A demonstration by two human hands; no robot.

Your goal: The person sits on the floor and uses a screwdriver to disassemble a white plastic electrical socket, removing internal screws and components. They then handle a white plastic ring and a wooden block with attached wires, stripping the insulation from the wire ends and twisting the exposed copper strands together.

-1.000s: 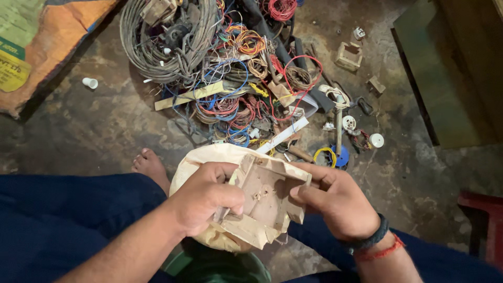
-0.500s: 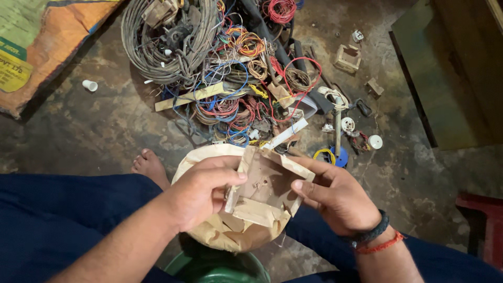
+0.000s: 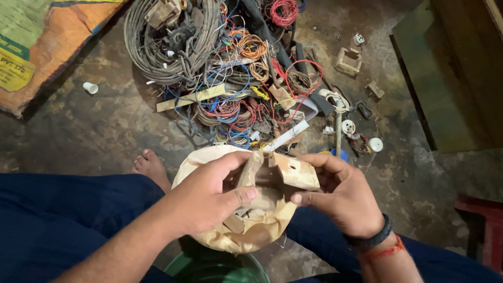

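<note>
In the head view, a small open box of pale cardboard [image 3: 277,175] is held between both hands, above the lap and over a round tan paper-covered object [image 3: 246,230]. The left hand [image 3: 207,196] is closed around the box's left side, with the thumb pressed on its front. The right hand [image 3: 343,194] grips the right flap, the thumb under it and the fingers curled over the top edge. A black band and a red thread are worn on the right wrist. On the dirty floor beyond, a tangled heap of coloured wires [image 3: 230,78] is seen. A bare foot [image 3: 152,167] rests near it. A green bucket rim [image 3: 220,267] is visible below.
</note>
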